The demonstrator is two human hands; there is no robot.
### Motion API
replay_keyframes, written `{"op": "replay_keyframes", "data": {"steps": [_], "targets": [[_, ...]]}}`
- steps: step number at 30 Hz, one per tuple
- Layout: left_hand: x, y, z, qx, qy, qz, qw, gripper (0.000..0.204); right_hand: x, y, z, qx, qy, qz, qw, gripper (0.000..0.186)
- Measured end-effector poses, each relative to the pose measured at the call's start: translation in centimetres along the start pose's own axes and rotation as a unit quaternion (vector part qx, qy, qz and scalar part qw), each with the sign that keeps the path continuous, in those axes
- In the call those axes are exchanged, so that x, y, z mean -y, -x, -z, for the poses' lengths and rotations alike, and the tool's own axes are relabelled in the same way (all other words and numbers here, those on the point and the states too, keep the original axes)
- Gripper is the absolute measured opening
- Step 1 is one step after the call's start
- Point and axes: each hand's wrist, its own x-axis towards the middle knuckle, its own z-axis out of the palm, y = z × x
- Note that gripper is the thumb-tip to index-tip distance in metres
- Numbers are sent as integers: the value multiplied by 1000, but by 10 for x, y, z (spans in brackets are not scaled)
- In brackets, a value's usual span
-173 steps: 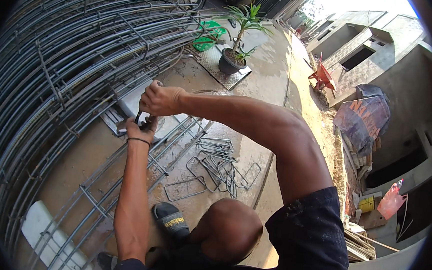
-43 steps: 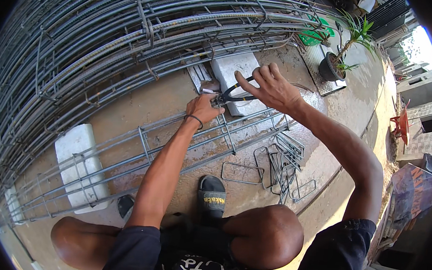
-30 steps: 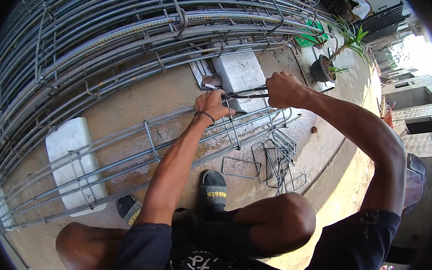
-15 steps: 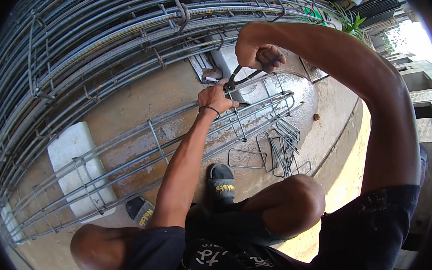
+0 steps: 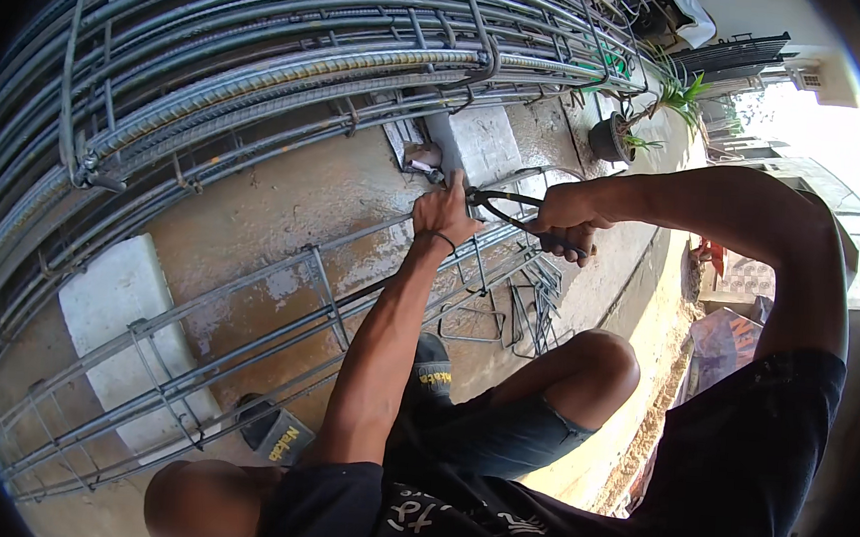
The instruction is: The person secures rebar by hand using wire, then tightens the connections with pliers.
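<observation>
My right hand [image 5: 568, 218] grips the handles of black pincers [image 5: 500, 199], whose head sits beside my left hand. My left hand [image 5: 444, 213], black band at the wrist, is closed on a steel rebar cage [image 5: 314, 280] at the pincers' head; what exactly its fingertips pinch there is hidden. The long, narrow cage runs diagonally toward the lower left, over white blocks [image 5: 110, 286] on the wet concrete. Loose rectangular steel stirrups [image 5: 471, 326] lie just beyond the cage, near my sandalled feet.
A tall stack of rebar cages [image 5: 266, 48] fills the upper left. A potted plant [image 5: 614, 137], a green plastic item [image 5: 609, 60] and a white block [image 5: 474, 137] lie beyond my hands. On the right are a red wheelbarrow [image 5: 710, 253], a grey tarp [image 5: 719, 339] and unfinished walls.
Over the last half second my right hand and pincers have swung down and right, the handles now sloping downward. My left hand has shifted slightly right, and the view has turned.
</observation>
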Motion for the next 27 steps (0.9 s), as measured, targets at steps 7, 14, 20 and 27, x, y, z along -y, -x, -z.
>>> {"op": "replay_keyframes", "data": {"steps": [7,14,20,27], "targets": [[6,-4,8,43,-11,26,999,106,-26,-22,-27,-41,-73,57,995,31],[2,-5,3,15,-30,18,999,105,-56,-43,-41,-73,-115,113,984,32],[1,1,1,-82,-53,-7,995,84,-61,-42,-38,-56,-131,145,979,30],[-94,56,-43,-108,753,314,567,32,-76,-48,-23,30,-165,146,975,16]]}}
